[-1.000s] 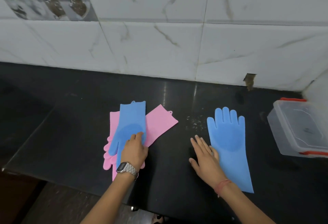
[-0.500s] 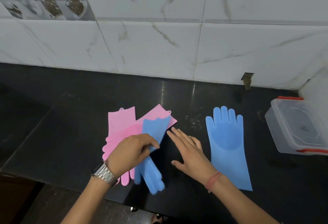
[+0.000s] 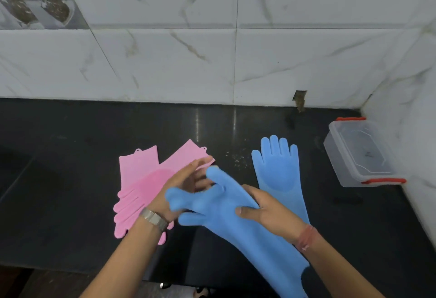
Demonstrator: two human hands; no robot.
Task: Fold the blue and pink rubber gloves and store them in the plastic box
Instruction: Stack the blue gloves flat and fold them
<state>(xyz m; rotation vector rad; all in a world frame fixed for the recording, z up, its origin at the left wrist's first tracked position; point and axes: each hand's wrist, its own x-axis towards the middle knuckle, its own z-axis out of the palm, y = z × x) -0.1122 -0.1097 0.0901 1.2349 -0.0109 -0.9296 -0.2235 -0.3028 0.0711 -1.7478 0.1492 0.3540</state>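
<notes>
Rubber is flopping — I'm gripping the raised blue glove (image 3: pixel 226 212) mid-palm with my right hand (image 3: pixel 269 215), left hand (image 3: pixel 186 184) supporting its fingers above the counter (image 3: pixel 70 156); soft, light, probably grippy.

Both hands hold one blue glove (image 3: pixel 226 212) up over the black counter (image 3: pixel 70 156) — the right hand (image 3: pixel 266 212) grips its middle, the left hand (image 3: pixel 186 182) sits behind its fingers. Two pink gloves (image 3: pixel 141 179) lie overlapped at left, a second blue glove (image 3: pixel 279 170) lies flat at right, and the lidded plastic box (image 3: pixel 361 153) stands in the corner by the tiled wall (image 3: pixel 212 50).
</notes>
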